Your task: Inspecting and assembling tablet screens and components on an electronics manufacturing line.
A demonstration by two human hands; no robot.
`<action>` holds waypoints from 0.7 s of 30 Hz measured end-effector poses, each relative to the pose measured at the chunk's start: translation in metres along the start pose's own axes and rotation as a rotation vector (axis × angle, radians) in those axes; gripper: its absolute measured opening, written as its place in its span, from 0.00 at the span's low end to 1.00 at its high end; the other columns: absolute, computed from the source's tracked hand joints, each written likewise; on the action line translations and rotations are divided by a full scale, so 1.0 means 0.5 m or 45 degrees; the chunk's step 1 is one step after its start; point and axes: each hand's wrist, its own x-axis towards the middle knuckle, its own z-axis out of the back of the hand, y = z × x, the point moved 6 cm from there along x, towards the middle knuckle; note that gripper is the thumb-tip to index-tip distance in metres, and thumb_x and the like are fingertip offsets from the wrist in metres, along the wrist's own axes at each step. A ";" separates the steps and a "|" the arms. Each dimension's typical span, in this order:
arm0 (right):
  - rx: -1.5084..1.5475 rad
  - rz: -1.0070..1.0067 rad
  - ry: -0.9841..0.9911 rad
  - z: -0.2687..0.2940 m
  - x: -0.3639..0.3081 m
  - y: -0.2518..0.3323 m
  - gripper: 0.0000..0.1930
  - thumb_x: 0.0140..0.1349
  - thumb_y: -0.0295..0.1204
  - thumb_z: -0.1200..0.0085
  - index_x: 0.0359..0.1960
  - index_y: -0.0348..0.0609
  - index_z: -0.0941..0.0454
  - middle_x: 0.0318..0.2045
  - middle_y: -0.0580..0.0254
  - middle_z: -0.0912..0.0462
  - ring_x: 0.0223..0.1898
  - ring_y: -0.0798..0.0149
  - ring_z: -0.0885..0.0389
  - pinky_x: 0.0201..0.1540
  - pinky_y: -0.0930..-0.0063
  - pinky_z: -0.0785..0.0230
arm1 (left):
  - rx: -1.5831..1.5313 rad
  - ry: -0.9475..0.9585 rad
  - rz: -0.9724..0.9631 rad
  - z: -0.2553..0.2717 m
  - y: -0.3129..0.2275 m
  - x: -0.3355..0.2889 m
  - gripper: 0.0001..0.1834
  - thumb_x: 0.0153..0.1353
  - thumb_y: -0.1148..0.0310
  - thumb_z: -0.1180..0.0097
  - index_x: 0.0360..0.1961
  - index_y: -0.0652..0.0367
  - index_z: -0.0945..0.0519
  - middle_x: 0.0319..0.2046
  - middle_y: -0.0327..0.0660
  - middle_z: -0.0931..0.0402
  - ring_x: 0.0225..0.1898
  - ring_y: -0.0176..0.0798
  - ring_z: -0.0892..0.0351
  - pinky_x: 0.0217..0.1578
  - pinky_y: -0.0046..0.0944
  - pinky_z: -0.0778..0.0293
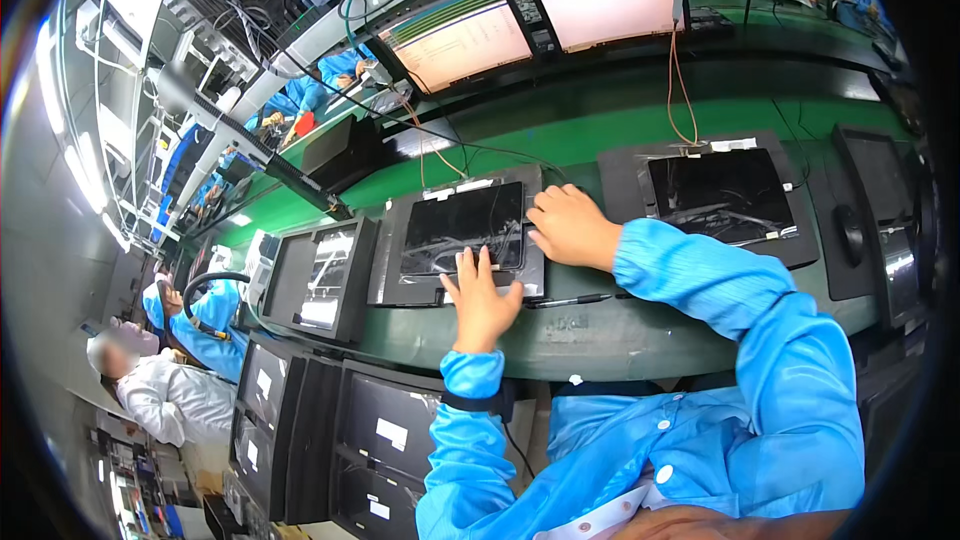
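Observation:
A dark flat screen like a tablet (450, 225) lies face up on a grey pad (390, 285), with clear film showing around it. My left hand (484, 308) rests on the screen's lower edge, its fingers spread and nothing held. At the right edge of the same screen is my right hand (578, 230), fingers slightly bent and apart, fingertips touching down beside it. A pen (570, 300) lies on the bench just below the pad. To the right, a second dark screen (720, 195) sits on another pad with a cable running up from it.
Black trays stand left (318, 280) and far right (885, 210) on the green bench (600, 335). A computer mouse (848, 235) lies near the right tray. Stacked trays with screens (385, 430) are at lower left. Two lit monitors (605, 0) stand behind; people work beyond.

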 end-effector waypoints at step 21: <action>0.135 0.091 -0.387 0.200 0.040 0.021 0.27 0.59 0.35 0.37 0.59 0.40 0.26 0.59 0.47 0.26 0.63 0.43 0.30 0.66 0.55 0.40 | -0.997 -1.062 0.479 0.350 0.158 -0.114 0.15 0.65 0.62 0.34 0.32 0.66 0.16 0.24 0.36 0.18 0.23 0.31 0.23 0.25 0.39 0.27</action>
